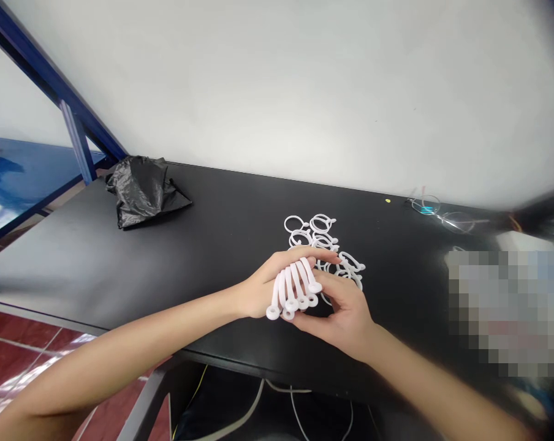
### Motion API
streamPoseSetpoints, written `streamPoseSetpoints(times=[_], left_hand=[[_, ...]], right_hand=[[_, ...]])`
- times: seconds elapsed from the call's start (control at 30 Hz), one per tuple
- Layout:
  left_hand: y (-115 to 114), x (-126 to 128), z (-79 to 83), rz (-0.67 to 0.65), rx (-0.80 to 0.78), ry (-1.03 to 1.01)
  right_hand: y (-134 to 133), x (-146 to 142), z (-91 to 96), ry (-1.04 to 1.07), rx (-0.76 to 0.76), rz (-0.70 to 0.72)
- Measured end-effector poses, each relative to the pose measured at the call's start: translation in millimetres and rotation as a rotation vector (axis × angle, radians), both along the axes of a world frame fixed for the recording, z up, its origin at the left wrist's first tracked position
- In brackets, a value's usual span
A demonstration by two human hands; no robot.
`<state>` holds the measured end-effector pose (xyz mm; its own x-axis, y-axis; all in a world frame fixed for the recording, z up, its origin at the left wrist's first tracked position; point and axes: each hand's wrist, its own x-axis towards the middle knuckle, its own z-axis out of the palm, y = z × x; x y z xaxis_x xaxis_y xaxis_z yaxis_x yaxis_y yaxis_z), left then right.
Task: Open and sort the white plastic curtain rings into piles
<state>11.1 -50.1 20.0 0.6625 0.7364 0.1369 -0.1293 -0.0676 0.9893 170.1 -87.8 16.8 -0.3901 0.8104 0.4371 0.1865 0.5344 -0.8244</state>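
At the centre of the frame, the left hand (274, 266) and right hand (350, 312) are together on a row of white rings (290, 285), about 6 by their visible eyelets. The rings sit side by side across the left hand, eyelets hanging toward the bottom of the frame; whether they fully encircle its fingers is hard to tell from this angle. The left grip carries the row with fingers fairly straight. The right grip is narrow and holding the row too, thumb under the lower eyelets, fingers at the right end.

Just above the hands, more loose rings (320, 240) lie in a heap on the black tabletop (212, 245). A black plastic bag (141, 193) sits at upper left, and a pair of glasses (426, 209) at upper right.

The step in hand looks like gathering and evening up the row. From here, the next move seems to call for a steady left hand and light right fingertips, so that no ring slips off.
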Motion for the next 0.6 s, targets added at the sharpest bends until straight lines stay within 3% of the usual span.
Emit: streamPoseSetpoints(times=[0.23,0.33,0.5,0.6], left_hand=[[2.5,-2.7,-5.5,0.035,0.280,0.038],[1.9,-2.4,-5.1,0.018,0.262,0.023],[-1.3,-0.8,-3.1,-0.026,0.070,0.046],[-1.5,-0.6,-2.9,0.041,0.201,0.053]], right_hand=[[-1.1,-0.3,0.8,0.113,-0.261,0.067],[-2.3,0.4,1.1,0.144,-0.339,0.105],[-8.4,-5.5,-3.2,0.172,-0.417,0.080],[-11.8,-10.6,-5.6,0.190,-0.370,-0.013]])
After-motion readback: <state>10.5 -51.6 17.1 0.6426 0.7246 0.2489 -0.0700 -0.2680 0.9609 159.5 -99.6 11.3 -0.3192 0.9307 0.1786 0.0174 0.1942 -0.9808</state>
